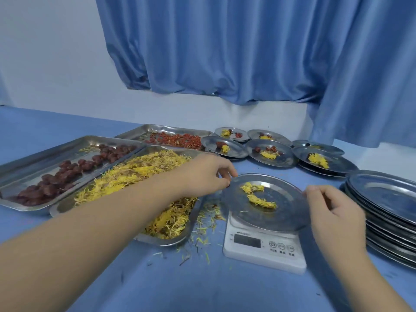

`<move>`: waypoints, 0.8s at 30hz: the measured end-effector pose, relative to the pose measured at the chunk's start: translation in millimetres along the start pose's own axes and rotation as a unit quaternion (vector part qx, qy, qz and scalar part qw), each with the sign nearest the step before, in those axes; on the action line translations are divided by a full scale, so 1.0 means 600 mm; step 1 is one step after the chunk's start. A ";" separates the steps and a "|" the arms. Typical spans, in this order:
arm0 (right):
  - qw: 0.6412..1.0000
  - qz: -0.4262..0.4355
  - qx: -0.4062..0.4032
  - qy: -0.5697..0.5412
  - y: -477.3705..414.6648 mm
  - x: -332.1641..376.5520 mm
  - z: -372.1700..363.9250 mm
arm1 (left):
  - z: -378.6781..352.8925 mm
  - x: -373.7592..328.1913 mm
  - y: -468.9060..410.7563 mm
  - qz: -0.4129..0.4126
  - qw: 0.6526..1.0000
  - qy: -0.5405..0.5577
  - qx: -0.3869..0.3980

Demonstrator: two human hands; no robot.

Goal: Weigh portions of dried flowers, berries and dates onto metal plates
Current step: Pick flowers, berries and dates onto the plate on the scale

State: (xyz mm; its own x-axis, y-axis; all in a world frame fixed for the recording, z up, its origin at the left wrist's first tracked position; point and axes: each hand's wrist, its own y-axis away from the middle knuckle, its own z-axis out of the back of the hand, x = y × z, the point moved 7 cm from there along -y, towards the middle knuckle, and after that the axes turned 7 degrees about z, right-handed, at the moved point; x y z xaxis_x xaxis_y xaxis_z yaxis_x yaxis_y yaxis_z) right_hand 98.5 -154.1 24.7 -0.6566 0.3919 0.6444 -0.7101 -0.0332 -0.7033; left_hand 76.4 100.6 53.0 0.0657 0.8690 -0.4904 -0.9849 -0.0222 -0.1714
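Far-left edge of the bench: a date tray, its near-left corner cut off by the frame. Beside it is the flower tray, heaped yellow, with the left forearm lying straight across it and hiding the middle. Behind sits the berry tray, close to the bench's far edge. Loose petals are scattered between the flower tray and the scale.

The left hand has its fingers curled onto the left rim of the plate, pinching it. That plate sits on the scale, near the front edge, carrying two small clumps of flowers.

The scale's display is dark. A small mark above it and the captions under three buttons are too tiny to read.

The right hand is blurred at the plate's right rim, fingers curled, but grip or just touch, I can't tell.

Filled plates line the far edge, and a plate stack at the right edge runs out of frame. A blue curtain hangs behind.
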 end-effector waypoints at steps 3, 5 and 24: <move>1.000 0.008 0.012 -0.006 -0.003 0.005 -0.009 | -0.031 -0.011 -0.032 0.006 1.000 -0.018 0.004; 0.999 0.023 0.030 0.000 -0.001 0.011 -0.018 | -0.045 -0.013 -0.051 0.011 0.999 -0.031 0.001; 0.989 0.032 0.143 -0.032 -0.131 0.049 -0.094 | 0.095 0.086 -0.103 0.079 0.991 -0.042 -0.095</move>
State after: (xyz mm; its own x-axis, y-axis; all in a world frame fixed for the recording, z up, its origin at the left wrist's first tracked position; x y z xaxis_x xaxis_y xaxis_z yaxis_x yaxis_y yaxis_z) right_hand 149.4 -87.8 82.1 -0.7105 0.3229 0.6253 -0.7037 -0.3186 -0.6350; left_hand 131.5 174.9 87.3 -0.1092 0.8852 -0.4521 -0.9334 -0.2477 -0.2596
